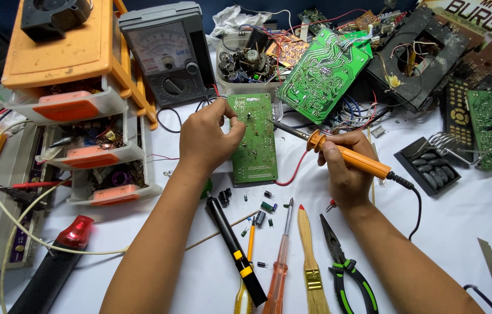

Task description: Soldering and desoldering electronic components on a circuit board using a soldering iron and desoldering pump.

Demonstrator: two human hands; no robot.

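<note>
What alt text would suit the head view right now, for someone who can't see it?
The right hand holds an orange soldering iron with its tip at a green circuit board that the left hand steadies on a white table. Pliers, a brush and screwdrivers lie below.

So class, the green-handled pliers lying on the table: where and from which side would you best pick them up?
Probably by the two green-and-black handles of the pliers, coming from the near side. The handles point toward the person, while the pointed nose lies close under the right hand, which holds the soldering iron.
</note>
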